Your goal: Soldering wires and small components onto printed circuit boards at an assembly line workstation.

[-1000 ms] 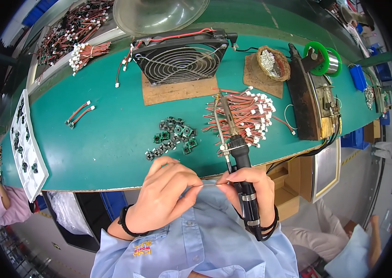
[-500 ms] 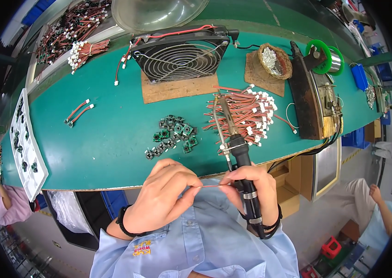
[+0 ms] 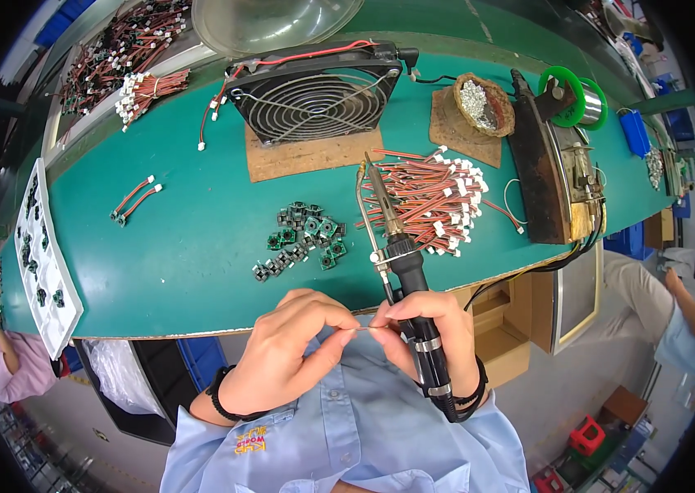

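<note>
My left hand (image 3: 284, 355) pinches one end of a thin red wire (image 3: 364, 329) between thumb and fingertips, just off the table's front edge. Close beside it, my right hand (image 3: 443, 327) pinches the wire's other end. That same hand also grips a black soldering iron (image 3: 406, 261), its tip pointing away over a pile of red-and-black wire leads (image 3: 438, 201) with white connectors. A thin metal tube is clamped along the iron. Only a short stretch of wire shows; the rest is hidden by fingers. Left of the iron lies a cluster of small green circuit boards (image 3: 302, 234).
A black fan (image 3: 314, 103) stands on cardboard at the back. Right of it are a bowl of solder bits (image 3: 479, 107), an iron stand (image 3: 540, 181) and a green solder reel (image 3: 565, 94). Two wired boards (image 3: 135, 201) and a white tray (image 3: 55, 271) lie left.
My right hand has come left toward my left hand, so less wire shows between them. The soldering iron has moved left with it. The whole view has shifted slightly.
</note>
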The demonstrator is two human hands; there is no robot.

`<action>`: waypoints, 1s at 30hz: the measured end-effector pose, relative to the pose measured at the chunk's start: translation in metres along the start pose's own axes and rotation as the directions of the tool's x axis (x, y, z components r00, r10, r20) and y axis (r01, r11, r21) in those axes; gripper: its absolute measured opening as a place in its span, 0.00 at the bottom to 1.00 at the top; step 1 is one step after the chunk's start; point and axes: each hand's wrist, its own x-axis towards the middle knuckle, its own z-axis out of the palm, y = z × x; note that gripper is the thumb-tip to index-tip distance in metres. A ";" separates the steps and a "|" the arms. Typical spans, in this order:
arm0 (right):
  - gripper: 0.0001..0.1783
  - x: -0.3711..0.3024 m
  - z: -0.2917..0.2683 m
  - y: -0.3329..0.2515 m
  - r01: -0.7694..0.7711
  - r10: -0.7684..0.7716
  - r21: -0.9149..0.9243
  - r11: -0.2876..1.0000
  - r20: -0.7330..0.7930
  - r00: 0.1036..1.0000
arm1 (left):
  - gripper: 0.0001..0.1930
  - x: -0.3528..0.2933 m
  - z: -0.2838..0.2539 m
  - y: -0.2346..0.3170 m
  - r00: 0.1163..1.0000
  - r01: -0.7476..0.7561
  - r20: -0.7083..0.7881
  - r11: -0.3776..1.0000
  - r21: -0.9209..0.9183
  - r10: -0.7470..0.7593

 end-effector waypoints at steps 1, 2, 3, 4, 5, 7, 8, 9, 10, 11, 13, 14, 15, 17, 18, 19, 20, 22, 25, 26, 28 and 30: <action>0.19 0.001 0.001 0.000 0.000 0.000 0.000 1.000 0.000 1.000 | 0.07 0.000 0.001 0.001 1.000 -0.008 -0.011 1.000 0.017 0.008; 0.19 0.003 0.002 -0.001 0.026 -0.026 -0.015 1.000 0.001 1.000 | 0.07 0.001 0.002 0.001 1.000 -0.016 -0.021 0.999 0.034 0.017; 0.19 0.004 0.003 0.000 0.052 -0.052 -0.030 0.998 0.002 0.999 | 0.07 0.001 0.003 0.002 0.999 -0.023 -0.032 0.998 0.051 0.025; 0.19 0.005 0.003 0.000 0.078 -0.078 -0.044 0.996 0.004 0.997 | 0.07 0.001 0.003 0.002 0.999 -0.023 -0.032 0.998 0.051 0.025; 0.19 0.005 0.003 -0.001 0.078 -0.078 -0.045 0.996 0.004 0.997 | 0.07 0.001 0.003 0.003 0.999 -0.033 -0.040 0.997 0.070 0.036; 0.20 0.005 0.003 -0.001 0.085 -0.085 -0.083 0.993 0.005 0.996 | 0.07 0.001 0.002 0.004 0.997 -0.052 -0.055 0.993 0.108 0.059; 0.21 0.005 0.003 0.000 0.088 -0.088 -0.101 0.991 0.005 0.996 | 0.07 0.001 0.002 0.004 0.997 -0.052 -0.056 0.993 0.107 0.058; 0.21 0.004 0.003 0.000 0.088 -0.088 -0.101 0.991 0.006 0.996 | 0.07 0.001 0.002 0.004 0.997 -0.052 -0.053 0.993 0.107 0.058; 0.21 0.003 0.004 0.000 0.035 -0.035 -0.057 0.998 0.003 0.999 | 0.07 0.001 0.002 0.004 0.997 -0.051 -0.049 0.993 0.108 0.057; 0.22 0.002 0.005 0.000 -0.019 0.019 -0.012 1.000 0.003 1.000 | 0.07 0.002 0.001 0.004 0.997 -0.051 -0.046 0.993 0.109 0.056; 0.22 0.003 0.005 0.000 -0.072 0.072 0.033 0.997 0.005 0.997 | 0.07 0.001 0.001 0.003 0.998 -0.049 -0.044 0.993 0.108 0.054; 0.22 0.003 0.005 -0.001 -0.079 0.079 0.030 0.996 0.014 0.997 | 0.07 0.001 0.001 0.003 0.998 -0.047 -0.042 0.993 0.106 0.051; 0.22 0.004 0.004 -0.001 -0.086 0.086 0.027 0.996 0.023 0.996 | 0.07 0.001 0.001 0.002 0.998 -0.044 -0.041 0.994 0.105 0.048; 0.23 0.005 0.004 -0.001 -0.093 0.092 0.026 0.995 0.034 0.995 | 0.07 0.002 0.000 0.003 0.998 -0.040 -0.039 0.994 0.102 0.045; 0.23 0.004 0.004 0.000 -0.093 0.092 0.032 0.995 0.035 0.995 | 0.07 0.002 -0.001 0.004 0.998 -0.039 -0.037 0.994 0.098 0.042; 0.22 0.004 0.004 0.001 -0.093 0.092 0.039 0.995 0.037 0.995 | 0.07 0.002 -0.001 0.004 0.999 -0.037 -0.034 0.995 0.094 0.040; 0.22 0.004 0.005 0.001 -0.092 0.090 0.046 0.995 0.038 0.995 | 0.07 0.002 -0.001 0.004 0.999 -0.036 -0.036 0.995 0.095 0.039; 0.22 0.004 0.005 -0.001 -0.083 0.082 0.043 0.996 0.036 0.996 | 0.06 0.001 -0.001 0.003 0.999 0.028 -0.022 0.999 0.018 -0.027; 0.22 0.003 0.006 -0.002 -0.067 0.066 0.038 0.997 0.033 0.997 | 0.06 0.000 0.000 0.000 0.997 0.070 -0.013 0.996 -0.061 -0.071; 0.22 0.003 0.006 -0.001 -0.083 0.081 0.065 0.994 0.033 0.996 | 0.06 0.000 0.001 -0.001 0.997 0.079 -0.009 0.992 -0.102 -0.081; 0.22 0.002 0.007 0.000 -0.113 0.109 0.119 0.986 0.037 0.993 | 0.05 -0.002 0.001 -0.002 0.996 0.090 -0.010 0.986 -0.140 -0.092; 0.22 0.001 0.009 0.002 -0.103 0.100 0.145 0.984 0.031 0.995 | 0.06 -0.003 0.000 -0.002 0.997 0.082 0.005 0.985 -0.152 -0.082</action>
